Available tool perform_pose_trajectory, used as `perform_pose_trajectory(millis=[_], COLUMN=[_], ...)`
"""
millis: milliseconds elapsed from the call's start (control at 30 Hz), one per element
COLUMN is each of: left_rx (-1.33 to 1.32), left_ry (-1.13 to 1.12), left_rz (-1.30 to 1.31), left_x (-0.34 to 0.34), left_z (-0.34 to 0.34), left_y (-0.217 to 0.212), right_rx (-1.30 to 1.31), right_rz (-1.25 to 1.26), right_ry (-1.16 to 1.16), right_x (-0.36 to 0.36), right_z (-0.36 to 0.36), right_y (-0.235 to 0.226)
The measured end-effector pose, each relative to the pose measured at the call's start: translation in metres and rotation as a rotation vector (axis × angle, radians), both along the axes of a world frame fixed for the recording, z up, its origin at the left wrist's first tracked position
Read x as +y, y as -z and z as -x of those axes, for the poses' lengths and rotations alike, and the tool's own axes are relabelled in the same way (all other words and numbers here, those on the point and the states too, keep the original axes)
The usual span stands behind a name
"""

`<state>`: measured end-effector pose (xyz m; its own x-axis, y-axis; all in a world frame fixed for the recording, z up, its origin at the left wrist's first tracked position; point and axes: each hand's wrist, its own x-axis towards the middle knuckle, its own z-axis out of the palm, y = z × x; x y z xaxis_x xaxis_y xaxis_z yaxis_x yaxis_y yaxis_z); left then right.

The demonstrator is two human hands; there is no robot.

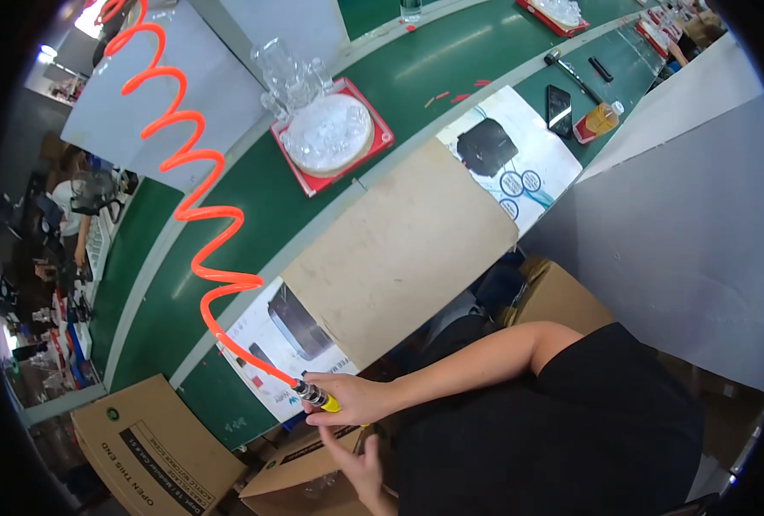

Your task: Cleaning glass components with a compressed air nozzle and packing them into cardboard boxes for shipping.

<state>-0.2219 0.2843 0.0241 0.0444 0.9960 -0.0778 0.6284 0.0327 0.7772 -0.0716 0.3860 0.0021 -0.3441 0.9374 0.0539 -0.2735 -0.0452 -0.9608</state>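
My right hand (363, 399) is closed around a yellow air tool (333, 404), most of which the fingers hide. A metal coupling (311, 394) joins the tool to an orange coiled air hose (214, 215) that runs up to the upper left. Just below, my left hand (356, 464) has its fingers apart and holds nothing; it does not grip the tool. Both hands are beside the near end of a bench-side board covered with flattened cardboard (403, 249) and printed carton panels (283, 340).
Beyond lies a green conveyor belt (433, 82) carrying a red tray (382, 138) with a round white base and clear plastic parts. A phone (559, 110), drink bottle (598, 122) and hammer-like tool (573, 76) lie at upper right. Cardboard boxes (154, 447) stand below left.
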Motion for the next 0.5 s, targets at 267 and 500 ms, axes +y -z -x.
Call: perform_pose_trajectory(millis=[267, 500], left_rx=[-0.333, -0.439], left_ry=[-0.017, -0.224], left_rz=[0.108, 0.263], left_x=[0.01, 0.02], left_z=[-0.049, -0.063], left_y=[0.054, 0.043], right_rx=[0.007, -0.073], right_rz=[-0.162, -0.18], right_ry=[-0.333, 0.055], right_x=[0.029, 0.174], right_z=[-0.059, -0.194], right_y=[-0.011, -0.025])
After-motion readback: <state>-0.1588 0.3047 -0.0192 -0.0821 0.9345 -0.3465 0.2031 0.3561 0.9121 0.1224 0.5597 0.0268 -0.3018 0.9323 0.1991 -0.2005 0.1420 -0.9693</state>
